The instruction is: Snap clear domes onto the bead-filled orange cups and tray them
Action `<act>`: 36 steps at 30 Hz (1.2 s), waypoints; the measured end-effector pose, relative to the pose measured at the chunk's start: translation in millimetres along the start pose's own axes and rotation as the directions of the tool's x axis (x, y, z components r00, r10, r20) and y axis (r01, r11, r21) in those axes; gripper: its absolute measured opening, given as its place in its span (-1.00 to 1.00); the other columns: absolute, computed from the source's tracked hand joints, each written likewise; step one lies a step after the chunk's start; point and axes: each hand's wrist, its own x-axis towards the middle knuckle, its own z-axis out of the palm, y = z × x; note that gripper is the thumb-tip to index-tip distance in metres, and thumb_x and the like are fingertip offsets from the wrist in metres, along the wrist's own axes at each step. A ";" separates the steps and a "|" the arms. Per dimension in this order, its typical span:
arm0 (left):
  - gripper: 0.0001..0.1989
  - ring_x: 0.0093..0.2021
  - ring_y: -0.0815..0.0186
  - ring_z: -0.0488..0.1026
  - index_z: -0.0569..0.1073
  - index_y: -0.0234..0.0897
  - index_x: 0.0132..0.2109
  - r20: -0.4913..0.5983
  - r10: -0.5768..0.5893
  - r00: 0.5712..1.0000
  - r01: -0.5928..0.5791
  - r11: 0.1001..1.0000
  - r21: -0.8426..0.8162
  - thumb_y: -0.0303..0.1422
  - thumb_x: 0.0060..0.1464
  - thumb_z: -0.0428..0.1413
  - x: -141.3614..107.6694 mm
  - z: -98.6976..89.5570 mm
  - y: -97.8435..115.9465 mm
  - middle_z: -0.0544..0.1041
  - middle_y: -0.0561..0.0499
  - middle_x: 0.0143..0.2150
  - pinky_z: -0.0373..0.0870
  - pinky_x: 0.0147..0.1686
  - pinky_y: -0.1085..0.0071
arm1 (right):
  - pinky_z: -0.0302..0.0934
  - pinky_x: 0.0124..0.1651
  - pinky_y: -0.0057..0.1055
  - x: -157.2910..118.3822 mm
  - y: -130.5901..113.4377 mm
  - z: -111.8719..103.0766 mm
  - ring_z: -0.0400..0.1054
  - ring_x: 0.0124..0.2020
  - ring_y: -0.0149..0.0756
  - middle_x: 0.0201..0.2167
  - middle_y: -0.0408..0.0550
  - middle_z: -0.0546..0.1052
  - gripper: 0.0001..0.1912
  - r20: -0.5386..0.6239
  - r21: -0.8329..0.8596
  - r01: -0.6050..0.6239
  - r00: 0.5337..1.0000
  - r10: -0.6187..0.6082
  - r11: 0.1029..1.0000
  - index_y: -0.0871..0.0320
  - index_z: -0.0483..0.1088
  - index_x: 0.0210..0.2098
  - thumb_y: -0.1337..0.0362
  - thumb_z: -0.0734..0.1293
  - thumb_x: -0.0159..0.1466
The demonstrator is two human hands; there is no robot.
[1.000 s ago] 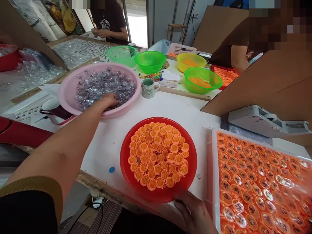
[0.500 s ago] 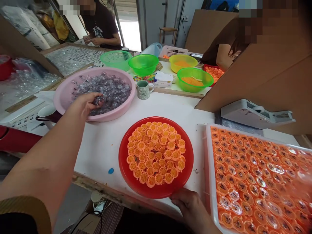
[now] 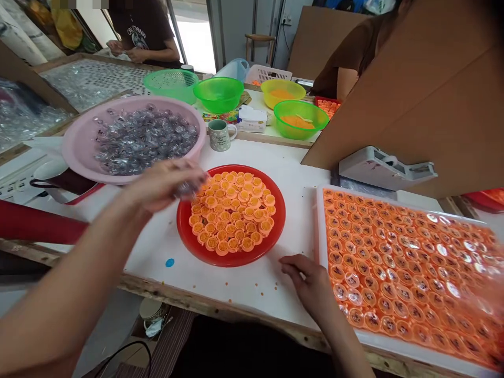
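Observation:
My left hand (image 3: 173,181) is closed around a few small clear plastic pieces (image 3: 188,189), blurred by motion, over the left rim of the red plate (image 3: 230,258). Small round orange plastic pieces (image 3: 232,210) with patterned centres are heaped on the plate. Behind that hand, a pink basin (image 3: 79,152) contains many clear, dark-tinted plastic pieces (image 3: 149,136). Just off the plate's lower right edge, my right hand (image 3: 309,278) hovers over the white table with thumb and forefinger brought together. Nothing shows between them.
At right lies a white tray (image 3: 319,226) packed with round orange pieces under clear film. A mug (image 3: 219,135), a tape dispenser (image 3: 388,167) and a cardboard partition (image 3: 394,94) stand farther back. Green bowls (image 3: 219,95) and two people (image 3: 137,31) are beyond. Orange bits dot the front edge.
My left hand has come out of the pink basin with clear pieces and moved right to the plate. My right hand has let go of the plate's rim, and the plate sits farther from me.

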 end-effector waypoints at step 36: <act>-0.66 -0.01 0.19 0.51 0.55 -0.19 0.00 0.358 -0.018 0.934 -0.074 0.968 0.241 -0.43 0.07 0.09 -120.2 132.2 -95.2 0.56 -0.06 0.05 0.49 -0.05 0.31 | 0.21 -0.05 -0.09 11.5 24.7 52.9 0.25 -0.12 0.00 -0.25 0.09 0.48 -0.77 -0.198 -0.225 -0.008 0.980 -0.037 0.974 0.15 0.49 -0.22 0.48 0.27 0.19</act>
